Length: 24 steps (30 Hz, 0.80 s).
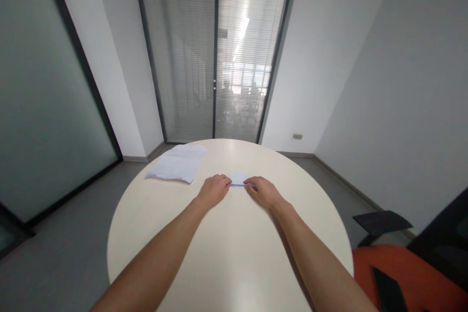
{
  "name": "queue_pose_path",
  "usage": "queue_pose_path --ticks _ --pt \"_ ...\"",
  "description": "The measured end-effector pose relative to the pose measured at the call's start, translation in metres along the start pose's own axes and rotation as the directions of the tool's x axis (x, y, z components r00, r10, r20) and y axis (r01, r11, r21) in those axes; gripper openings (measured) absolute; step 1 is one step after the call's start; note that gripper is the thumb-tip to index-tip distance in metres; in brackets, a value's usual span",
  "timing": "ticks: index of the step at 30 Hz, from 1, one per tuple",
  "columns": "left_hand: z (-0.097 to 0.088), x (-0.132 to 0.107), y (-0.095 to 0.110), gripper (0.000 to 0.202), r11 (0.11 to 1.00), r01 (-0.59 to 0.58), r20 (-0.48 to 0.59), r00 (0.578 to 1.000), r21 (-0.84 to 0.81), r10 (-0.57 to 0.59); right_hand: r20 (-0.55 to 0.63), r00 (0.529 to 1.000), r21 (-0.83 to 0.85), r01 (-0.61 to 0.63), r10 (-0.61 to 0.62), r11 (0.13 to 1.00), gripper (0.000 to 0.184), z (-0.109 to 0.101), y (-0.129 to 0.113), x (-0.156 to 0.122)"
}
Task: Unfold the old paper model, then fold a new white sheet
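Note:
Between my hands, on the round white table, is a small folded piece of white paper. Its far part tapers toward the back, and a folded strip runs along its near edge. My left hand grips the left end of that strip, fingers closed. At the right end my right hand pinches the paper between thumb and fingers. Both forearms reach in from the near side of the table. The fingers cover both ends of the paper.
A loose stack of white paper sheets lies at the table's far left. An orange chair with black armrests stands at the right, close to the table edge. Behind the table are glass doors with blinds and white walls.

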<state>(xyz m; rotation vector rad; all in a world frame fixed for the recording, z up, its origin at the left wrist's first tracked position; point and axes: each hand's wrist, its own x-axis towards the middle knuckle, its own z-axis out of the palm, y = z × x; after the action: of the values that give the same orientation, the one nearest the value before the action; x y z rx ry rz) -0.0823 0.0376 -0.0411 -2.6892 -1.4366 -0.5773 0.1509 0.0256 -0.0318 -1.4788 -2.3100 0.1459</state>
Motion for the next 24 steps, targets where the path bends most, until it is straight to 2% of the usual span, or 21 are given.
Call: queue_pose_path --ticks 5,13,17,21,24 --pt "0.002 0.001 -0.002 0.026 1.000 0.003 -0.025 1.000 -0.008 -0.003 -0.006 1.000 -0.010 0.015 -0.015 1.000 0.033 0.000 -0.004 -0.001" --pt "0.000 0.002 0.003 0.023 0.999 -0.054 -0.089 0.995 -0.004 0.053 -0.009 0.999 -0.082 0.052 -0.053 0.995 0.032 0.000 -0.015 0.000" --pt "-0.004 0.002 0.005 0.022 0.997 -0.067 -0.191 0.980 -0.034 0.059 -0.039 0.999 -0.082 0.002 -0.005 0.997 0.033 -0.002 -0.016 0.002" --pt "-0.002 0.004 0.005 0.050 0.996 -0.050 -0.385 0.923 -0.080 0.015 -0.096 0.994 -0.052 -0.054 0.048 0.997 0.033 -0.002 -0.014 0.003" --pt "0.004 0.006 0.005 0.072 0.988 0.016 -0.476 0.875 -0.155 -0.089 -0.144 0.987 -0.002 -0.068 0.067 0.998 0.031 -0.002 -0.012 0.005"
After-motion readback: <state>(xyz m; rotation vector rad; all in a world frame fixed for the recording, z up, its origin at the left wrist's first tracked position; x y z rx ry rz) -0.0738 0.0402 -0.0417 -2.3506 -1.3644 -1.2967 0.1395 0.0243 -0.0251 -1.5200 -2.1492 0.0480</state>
